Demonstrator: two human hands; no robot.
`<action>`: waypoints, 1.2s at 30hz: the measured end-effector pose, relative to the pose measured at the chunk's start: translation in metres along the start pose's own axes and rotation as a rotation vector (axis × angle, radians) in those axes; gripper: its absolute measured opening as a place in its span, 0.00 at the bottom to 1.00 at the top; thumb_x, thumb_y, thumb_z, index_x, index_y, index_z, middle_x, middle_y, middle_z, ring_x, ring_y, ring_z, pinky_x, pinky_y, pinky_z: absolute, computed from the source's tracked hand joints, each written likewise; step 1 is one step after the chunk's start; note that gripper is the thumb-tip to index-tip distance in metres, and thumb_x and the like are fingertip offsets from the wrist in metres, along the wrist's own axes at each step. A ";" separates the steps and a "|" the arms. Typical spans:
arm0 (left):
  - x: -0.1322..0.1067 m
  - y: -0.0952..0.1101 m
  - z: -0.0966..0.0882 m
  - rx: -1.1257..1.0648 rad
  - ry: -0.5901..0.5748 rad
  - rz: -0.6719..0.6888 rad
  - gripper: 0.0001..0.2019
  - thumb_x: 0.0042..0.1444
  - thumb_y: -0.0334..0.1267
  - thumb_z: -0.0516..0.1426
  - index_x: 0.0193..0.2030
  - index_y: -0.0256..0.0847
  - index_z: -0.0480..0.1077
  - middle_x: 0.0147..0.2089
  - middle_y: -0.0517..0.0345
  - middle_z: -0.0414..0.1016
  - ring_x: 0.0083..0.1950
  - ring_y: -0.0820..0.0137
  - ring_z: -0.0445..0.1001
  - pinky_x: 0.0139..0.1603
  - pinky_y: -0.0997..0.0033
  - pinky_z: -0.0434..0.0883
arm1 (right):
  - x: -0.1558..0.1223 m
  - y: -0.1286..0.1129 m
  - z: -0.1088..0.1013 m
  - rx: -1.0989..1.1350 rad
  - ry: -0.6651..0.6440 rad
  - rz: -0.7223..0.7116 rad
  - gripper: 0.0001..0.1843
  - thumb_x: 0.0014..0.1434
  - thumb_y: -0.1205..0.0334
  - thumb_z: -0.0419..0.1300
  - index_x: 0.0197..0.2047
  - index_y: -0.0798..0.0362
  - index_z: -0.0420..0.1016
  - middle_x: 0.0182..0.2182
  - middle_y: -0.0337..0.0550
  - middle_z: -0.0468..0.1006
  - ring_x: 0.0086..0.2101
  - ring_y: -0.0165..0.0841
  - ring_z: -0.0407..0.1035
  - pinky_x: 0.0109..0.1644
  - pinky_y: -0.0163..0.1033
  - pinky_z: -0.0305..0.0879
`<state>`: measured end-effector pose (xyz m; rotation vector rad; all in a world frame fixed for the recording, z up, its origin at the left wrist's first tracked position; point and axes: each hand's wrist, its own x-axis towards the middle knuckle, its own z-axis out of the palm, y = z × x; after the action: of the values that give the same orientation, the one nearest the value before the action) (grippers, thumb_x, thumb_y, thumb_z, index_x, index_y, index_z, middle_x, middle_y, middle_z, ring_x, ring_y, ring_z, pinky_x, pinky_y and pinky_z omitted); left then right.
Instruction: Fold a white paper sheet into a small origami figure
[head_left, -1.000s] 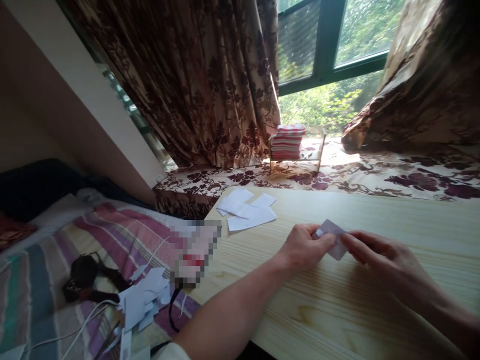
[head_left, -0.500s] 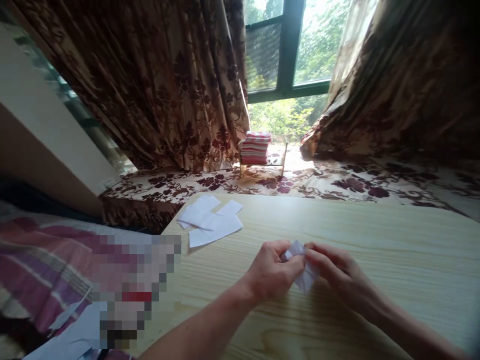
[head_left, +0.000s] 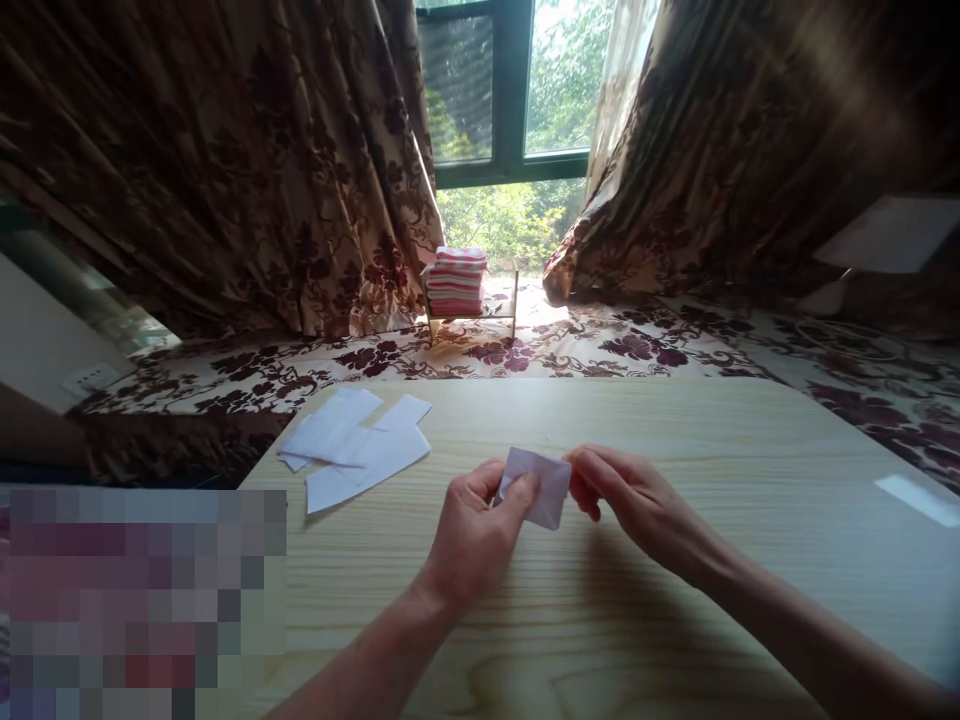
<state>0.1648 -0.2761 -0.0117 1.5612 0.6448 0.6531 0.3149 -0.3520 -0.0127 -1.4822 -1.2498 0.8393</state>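
Note:
A small pale folded piece of paper (head_left: pixel 546 484) is held just above the light wooden table (head_left: pixel 720 600), near its middle. My left hand (head_left: pixel 474 535) pinches the paper's left edge between thumb and fingers. My right hand (head_left: pixel 628 494) grips the paper's right edge with its fingers curled. The two hands are close together, with the paper stretched between them.
A loose pile of white paper slips (head_left: pixel 354 446) lies at the table's far left corner. Behind the table a floral-covered ledge (head_left: pixel 675 345) carries a small wooden rack with folded red-striped cloth (head_left: pixel 455 281). Dark floral curtains (head_left: pixel 247 160) frame a window.
The view has swung to the right, so the bed and striped blanket have left the frame. The paper, bunched between my fingers half a second ago, is now spread flatter between both hands.

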 end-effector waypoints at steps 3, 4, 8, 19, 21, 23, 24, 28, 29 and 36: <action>-0.001 0.000 0.000 -0.027 0.001 -0.025 0.14 0.56 0.44 0.54 0.30 0.34 0.70 0.25 0.61 0.64 0.28 0.74 0.60 0.29 0.75 0.59 | -0.003 -0.003 0.001 -0.053 0.008 -0.064 0.19 0.61 0.49 0.51 0.25 0.53 0.64 0.19 0.33 0.59 0.22 0.26 0.53 0.24 0.33 0.51; -0.001 0.001 0.001 -0.040 -0.004 -0.032 0.14 0.55 0.44 0.54 0.30 0.34 0.70 0.25 0.61 0.64 0.28 0.74 0.60 0.29 0.75 0.59 | -0.004 -0.004 0.003 -0.062 0.017 -0.082 0.19 0.61 0.50 0.51 0.24 0.53 0.64 0.19 0.33 0.59 0.21 0.26 0.52 0.24 0.33 0.50; -0.001 0.003 0.003 -0.063 0.002 -0.036 0.12 0.54 0.43 0.55 0.30 0.33 0.70 0.26 0.59 0.65 0.29 0.74 0.60 0.30 0.74 0.60 | -0.005 -0.003 0.006 -0.113 0.046 -0.101 0.19 0.61 0.52 0.50 0.23 0.54 0.63 0.19 0.33 0.58 0.22 0.26 0.53 0.24 0.33 0.50; -0.003 0.005 0.005 -0.128 -0.040 -0.094 0.12 0.53 0.42 0.56 0.29 0.32 0.70 0.25 0.59 0.65 0.28 0.75 0.59 0.29 0.74 0.59 | -0.005 -0.009 0.009 -0.195 0.078 -0.148 0.19 0.62 0.55 0.48 0.21 0.52 0.57 0.19 0.34 0.57 0.22 0.26 0.52 0.25 0.33 0.51; -0.001 0.005 0.004 -0.169 -0.057 -0.130 0.12 0.52 0.42 0.58 0.31 0.32 0.71 0.26 0.58 0.67 0.29 0.74 0.62 0.31 0.74 0.60 | -0.004 -0.006 0.010 -0.163 0.124 -0.126 0.19 0.61 0.54 0.50 0.21 0.53 0.59 0.19 0.34 0.58 0.22 0.26 0.53 0.24 0.33 0.51; 0.000 0.005 0.002 -0.219 -0.078 -0.144 0.12 0.50 0.41 0.60 0.35 0.32 0.73 0.28 0.57 0.70 0.32 0.73 0.64 0.34 0.74 0.61 | -0.003 -0.003 0.009 -0.118 0.184 -0.100 0.19 0.60 0.53 0.51 0.22 0.53 0.62 0.19 0.34 0.59 0.22 0.26 0.53 0.24 0.33 0.52; 0.001 0.006 0.002 -0.239 -0.087 -0.143 0.12 0.49 0.41 0.61 0.36 0.33 0.73 0.29 0.57 0.71 0.33 0.72 0.65 0.35 0.74 0.62 | -0.003 -0.002 0.008 -0.097 0.219 -0.089 0.19 0.60 0.52 0.52 0.22 0.54 0.63 0.19 0.34 0.60 0.22 0.26 0.54 0.24 0.33 0.52; 0.001 0.009 0.000 -0.214 -0.001 -0.121 0.14 0.50 0.44 0.60 0.35 0.34 0.75 0.30 0.57 0.72 0.34 0.72 0.65 0.39 0.73 0.62 | -0.002 0.000 0.004 -0.061 0.310 -0.064 0.18 0.58 0.50 0.53 0.24 0.54 0.66 0.19 0.35 0.62 0.21 0.26 0.54 0.23 0.33 0.52; 0.002 0.009 0.000 -0.191 0.032 -0.113 0.15 0.51 0.46 0.58 0.34 0.34 0.75 0.29 0.57 0.72 0.34 0.73 0.65 0.39 0.73 0.62 | -0.002 0.000 0.003 -0.055 0.313 -0.060 0.18 0.58 0.50 0.54 0.24 0.54 0.67 0.19 0.35 0.62 0.21 0.26 0.54 0.23 0.32 0.52; 0.003 0.006 -0.001 -0.092 0.108 -0.088 0.15 0.52 0.45 0.58 0.33 0.34 0.78 0.26 0.58 0.72 0.32 0.73 0.65 0.36 0.74 0.62 | -0.001 0.000 0.006 -0.003 0.262 -0.048 0.18 0.57 0.50 0.55 0.24 0.54 0.68 0.17 0.33 0.61 0.20 0.25 0.53 0.23 0.32 0.51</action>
<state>0.1660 -0.2741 -0.0052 1.4119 0.7499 0.6942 0.3091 -0.3517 -0.0146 -1.5041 -1.0867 0.5902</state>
